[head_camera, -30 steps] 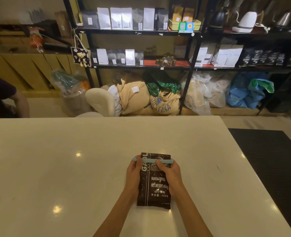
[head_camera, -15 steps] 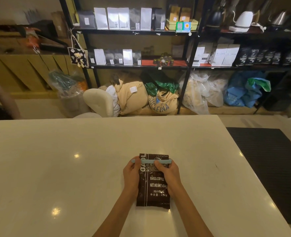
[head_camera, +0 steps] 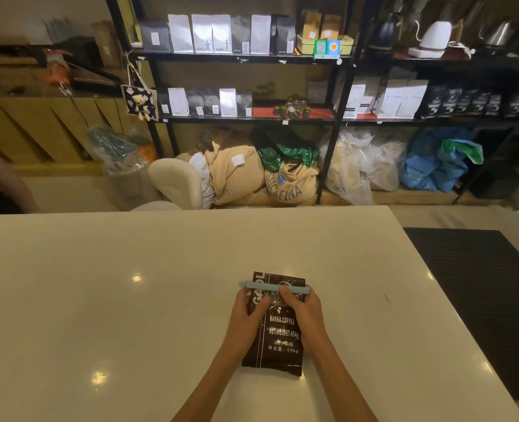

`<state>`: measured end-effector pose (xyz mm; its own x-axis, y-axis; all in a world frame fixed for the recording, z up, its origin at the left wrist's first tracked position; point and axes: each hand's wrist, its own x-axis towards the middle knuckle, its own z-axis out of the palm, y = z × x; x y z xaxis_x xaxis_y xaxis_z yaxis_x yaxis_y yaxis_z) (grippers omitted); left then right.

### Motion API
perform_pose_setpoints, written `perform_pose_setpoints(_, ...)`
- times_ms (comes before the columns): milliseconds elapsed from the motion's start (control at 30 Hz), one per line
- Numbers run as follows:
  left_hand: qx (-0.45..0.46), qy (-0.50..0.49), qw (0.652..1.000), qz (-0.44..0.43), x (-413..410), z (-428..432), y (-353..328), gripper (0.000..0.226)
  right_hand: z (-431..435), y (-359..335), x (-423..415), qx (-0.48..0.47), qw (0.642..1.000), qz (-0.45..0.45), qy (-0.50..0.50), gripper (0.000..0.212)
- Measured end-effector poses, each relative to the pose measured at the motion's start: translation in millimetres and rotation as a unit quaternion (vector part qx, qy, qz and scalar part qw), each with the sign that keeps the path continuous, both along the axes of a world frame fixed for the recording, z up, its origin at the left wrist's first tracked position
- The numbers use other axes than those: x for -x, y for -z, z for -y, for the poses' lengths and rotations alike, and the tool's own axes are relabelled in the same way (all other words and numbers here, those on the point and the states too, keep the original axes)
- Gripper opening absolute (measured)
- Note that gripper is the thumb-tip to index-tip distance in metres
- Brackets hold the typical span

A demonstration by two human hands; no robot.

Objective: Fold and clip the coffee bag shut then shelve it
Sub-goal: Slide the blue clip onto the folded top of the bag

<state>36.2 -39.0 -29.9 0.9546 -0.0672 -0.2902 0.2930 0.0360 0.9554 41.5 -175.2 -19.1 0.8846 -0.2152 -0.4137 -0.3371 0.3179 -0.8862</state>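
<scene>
A dark brown coffee bag [head_camera: 278, 333] with white lettering lies flat on the white table [head_camera: 130, 284], its top end pointing away from me. A pale blue bar clip [head_camera: 275, 284] lies across the bag near that top end. My left hand [head_camera: 247, 318] grips the bag's left edge just under the clip, thumb on the bag's front. My right hand [head_camera: 302, 312] holds the right edge, its thumb pressed against the clip. Both forearms reach in from the bottom of the view.
Beyond the table stands a black metal shelf unit [head_camera: 243, 59] stocked with white, grey and black coffee bags, small jars and kettles. Burlap sacks [head_camera: 291, 184] and plastic bags fill the floor level. A cream chair [head_camera: 176, 181] faces the table's far edge. Another person's arm [head_camera: 5, 181] shows at left.
My hands and the bag stay nearly still; the left thumb has slid a little further onto the bag's front. The person at the left edge has shifted.
</scene>
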Motion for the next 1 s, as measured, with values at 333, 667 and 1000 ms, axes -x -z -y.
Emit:
perform_pose_setpoints(333,-0.142,-0.055,0.987,0.046,-2,-2,3,0.017,-3,-7,4,-0.023,0.998,-0.035,-0.037,0.04)
perform_pose_setpoints(667,-0.075,-0.086,0.992,0.058,1,5,-21,0.023,-11,1,19,0.249,0.966,0.064,-0.019,0.028)
perform_pose_setpoints(1000,-0.118,-0.116,0.981,0.096,0,12,-22,0.023,-17,0,12,0.202,0.977,0.07,0.006,0.026)
